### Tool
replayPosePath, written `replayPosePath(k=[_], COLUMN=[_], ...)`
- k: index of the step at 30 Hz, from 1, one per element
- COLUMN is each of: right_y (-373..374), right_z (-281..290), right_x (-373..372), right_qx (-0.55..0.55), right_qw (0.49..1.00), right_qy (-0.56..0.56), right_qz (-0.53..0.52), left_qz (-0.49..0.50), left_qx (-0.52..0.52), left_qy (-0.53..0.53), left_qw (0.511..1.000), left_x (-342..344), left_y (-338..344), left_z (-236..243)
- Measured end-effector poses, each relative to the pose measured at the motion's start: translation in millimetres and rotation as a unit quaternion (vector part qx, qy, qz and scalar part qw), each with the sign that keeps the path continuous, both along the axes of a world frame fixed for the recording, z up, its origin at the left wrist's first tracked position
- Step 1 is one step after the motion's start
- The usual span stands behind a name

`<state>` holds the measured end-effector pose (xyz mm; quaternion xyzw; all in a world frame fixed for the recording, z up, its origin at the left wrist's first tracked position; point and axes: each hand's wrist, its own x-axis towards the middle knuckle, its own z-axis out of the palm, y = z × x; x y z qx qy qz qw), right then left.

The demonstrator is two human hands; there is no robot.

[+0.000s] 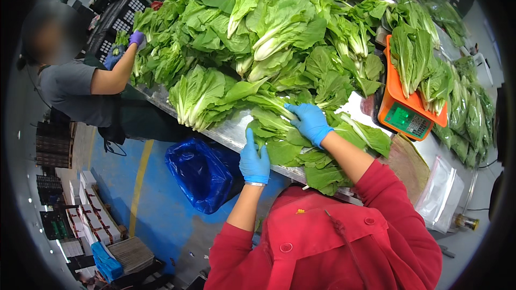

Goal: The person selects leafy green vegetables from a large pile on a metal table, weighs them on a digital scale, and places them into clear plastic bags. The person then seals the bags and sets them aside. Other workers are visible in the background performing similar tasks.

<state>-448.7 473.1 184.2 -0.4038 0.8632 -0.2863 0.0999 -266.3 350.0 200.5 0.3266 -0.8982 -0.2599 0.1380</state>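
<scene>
Left hand [254, 160] loosely open beside greens [284, 153]; right hand [312, 123] closed on stalk [279, 108], palm hidden

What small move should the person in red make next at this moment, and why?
Probably close the left hand gently around the loose leaves: it looks open right beside them, while the right hand is at a pale stalk, so the leafy side seems to have less support.

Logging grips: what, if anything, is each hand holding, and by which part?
Right hand: a leafy green, apparently by its pale stem. Left hand: at the leaves; a hold cannot be told.
</scene>
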Motion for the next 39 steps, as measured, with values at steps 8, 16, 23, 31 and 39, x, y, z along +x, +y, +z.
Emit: replayPosePath(k=[8, 16, 23, 31, 39], right_y=[36.2, 59.4, 52.4, 69.5, 91.4], right_z=[38.4, 43.1, 72.3, 50.7, 52.9], right_x=[-5.6, 43.5, 73.6, 79.8, 82.7], right_qx=[-0.236, -0.287, -0.261, -0.283, -0.351], right_qw=[0.796, 0.742, 0.779, 0.769, 0.766], right_qy=[-0.549, -0.603, -0.567, -0.57, -0.531], right_qz=[-0.092, -0.051, -0.062, -0.063, -0.09], left_qz=[0.009, -0.051, 0.031, 0.02, 0.004], left_qx=[0.112, 0.451, 0.679, 0.678, 0.662], left_qy=[0.126, 0.237, 0.242, 0.238, 0.219], left_qw=[0.986, 0.859, 0.692, 0.695, 0.717], left_x=[-0.2, -10.4, -15.0, -21.4, -30.3], left_y=[1.0, 42.5, 49.5, 69.0, 95.1], left_z=[-15.8, 43.6, 35.4, 43.1, 49.7])
